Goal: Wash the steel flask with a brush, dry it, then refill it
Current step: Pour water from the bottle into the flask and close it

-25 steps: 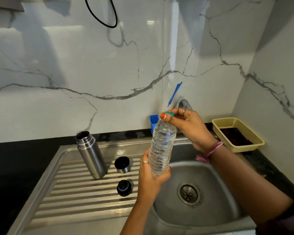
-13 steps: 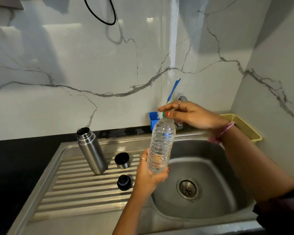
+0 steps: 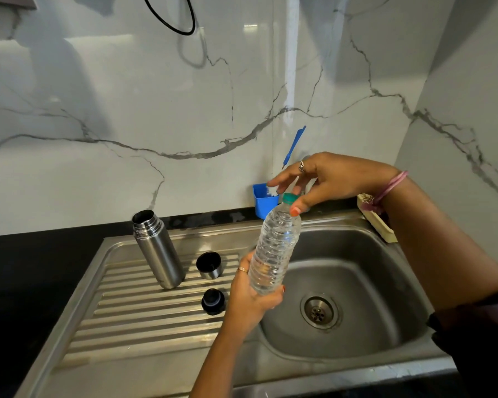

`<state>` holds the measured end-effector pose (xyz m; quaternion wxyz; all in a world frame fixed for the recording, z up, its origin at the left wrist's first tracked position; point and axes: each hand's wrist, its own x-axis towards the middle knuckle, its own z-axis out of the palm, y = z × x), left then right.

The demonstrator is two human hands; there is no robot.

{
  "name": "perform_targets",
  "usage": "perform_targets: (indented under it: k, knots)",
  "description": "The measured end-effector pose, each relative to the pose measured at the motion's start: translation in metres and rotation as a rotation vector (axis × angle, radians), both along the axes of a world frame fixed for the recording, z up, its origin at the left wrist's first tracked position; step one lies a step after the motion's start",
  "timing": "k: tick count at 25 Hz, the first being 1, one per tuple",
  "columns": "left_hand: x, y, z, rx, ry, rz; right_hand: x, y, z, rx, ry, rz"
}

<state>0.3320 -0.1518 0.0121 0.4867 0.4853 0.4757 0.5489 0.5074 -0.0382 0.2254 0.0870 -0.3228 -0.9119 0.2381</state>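
Observation:
The steel flask (image 3: 158, 249) stands open and upright on the ribbed drainboard (image 3: 144, 320). Beside it sit its steel cup lid (image 3: 210, 265) and black stopper (image 3: 213, 301). My left hand (image 3: 252, 300) grips the bottom of a clear plastic water bottle (image 3: 273, 251), tilted over the edge of the sink basin. My right hand (image 3: 325, 179) pinches the bottle's green cap (image 3: 288, 198) with thumb and fingers. A blue-handled bottle brush (image 3: 293, 146) stands in a blue cup (image 3: 263, 201) against the wall.
The steel sink basin (image 3: 365, 271) with its drain (image 3: 319, 311) lies at the right. A beige basket (image 3: 378, 225) sits behind my right forearm. Black countertop (image 3: 41, 271) runs along the left. A black cable (image 3: 170, 21) hangs on the marble wall.
My right hand has turned on the bottle's cap, wrist swinging up and fingers fanning out. The left hand keeps holding the bottle; the camera tilted slightly.

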Motion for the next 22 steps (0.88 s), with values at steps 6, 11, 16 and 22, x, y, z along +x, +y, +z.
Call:
perform_targets:
  k: [6,11,16,22]
  knots:
    - [-0.005,-0.001,-0.002,0.003,-0.011,-0.021,-0.013,-0.002,-0.004,0.014,-0.020,-0.176]
    - [-0.010,-0.006,-0.006,-0.011,-0.022,-0.017,-0.012,-0.001,-0.005,-0.028,0.028,-0.017]
    - [-0.022,-0.011,-0.007,-0.022,-0.028,0.005,-0.012,0.000,-0.019,-0.221,0.319,-0.039]
    - [-0.045,-0.017,-0.011,-0.002,-0.053,0.043,-0.026,-0.031,-0.084,-0.614,0.919,-0.362]
